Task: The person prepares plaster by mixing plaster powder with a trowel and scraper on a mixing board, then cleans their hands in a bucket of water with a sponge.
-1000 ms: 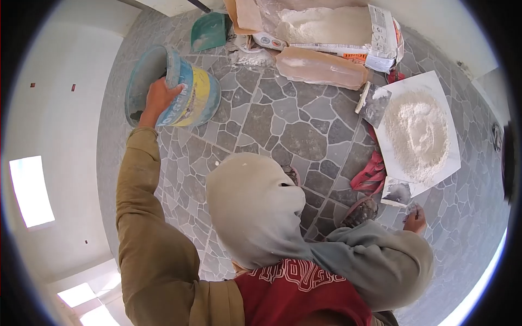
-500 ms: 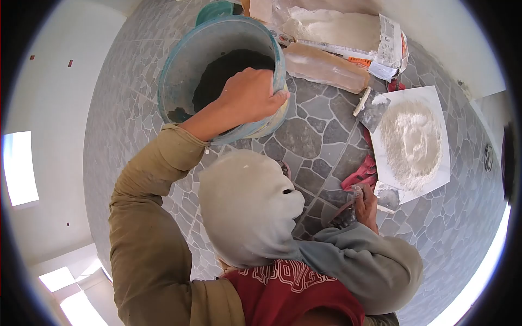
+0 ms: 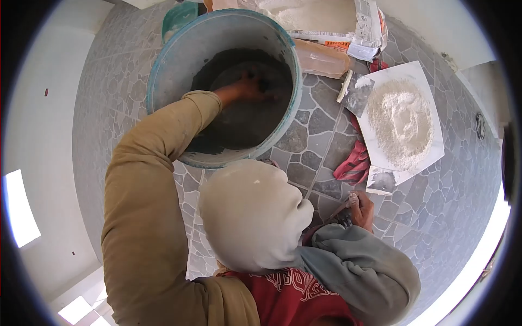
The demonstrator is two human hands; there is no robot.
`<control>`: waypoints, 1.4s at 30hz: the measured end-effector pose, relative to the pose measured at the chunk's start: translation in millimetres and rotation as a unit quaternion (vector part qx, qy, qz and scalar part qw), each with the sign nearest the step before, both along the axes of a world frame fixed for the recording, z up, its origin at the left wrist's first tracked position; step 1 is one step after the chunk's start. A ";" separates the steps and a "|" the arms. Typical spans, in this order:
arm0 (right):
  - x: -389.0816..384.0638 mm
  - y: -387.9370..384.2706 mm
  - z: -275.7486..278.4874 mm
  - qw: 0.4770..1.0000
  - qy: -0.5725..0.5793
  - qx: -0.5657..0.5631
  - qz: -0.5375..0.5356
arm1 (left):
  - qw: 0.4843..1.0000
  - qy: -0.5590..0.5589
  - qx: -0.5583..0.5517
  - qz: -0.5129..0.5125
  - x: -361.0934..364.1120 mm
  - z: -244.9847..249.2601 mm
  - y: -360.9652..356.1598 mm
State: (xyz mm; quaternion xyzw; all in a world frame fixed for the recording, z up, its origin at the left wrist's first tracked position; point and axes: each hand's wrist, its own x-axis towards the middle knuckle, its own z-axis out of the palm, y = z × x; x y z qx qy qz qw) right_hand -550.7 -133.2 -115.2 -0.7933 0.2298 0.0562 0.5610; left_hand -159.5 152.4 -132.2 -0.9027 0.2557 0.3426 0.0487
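as bucket surrounds left hand | right hand well apart

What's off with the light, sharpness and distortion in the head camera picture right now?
Head view: the bright opening at left is blown out to white; the left hand inside the bucket looks dim and soft against its dark interior; the powder is bright but keeps its texture; wide-angle distortion bows the floor, and the corners go black.
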 end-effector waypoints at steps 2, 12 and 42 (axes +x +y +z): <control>-15.7 3.1 4.7 0.999 0.035 0.005 0.007 | 0.993 -0.070 -0.028 -0.091 15.5 -74.1 34.1; -61.5 -4.0 -32.5 0.992 0.015 0.099 -0.072 | 0.905 0.321 -0.132 0.246 46.4 -4.6 58.6; -78.8 -16.6 -63.3 0.915 -0.005 0.345 -0.210 | 0.945 0.292 -0.136 -0.048 -82.5 63.5 -453.5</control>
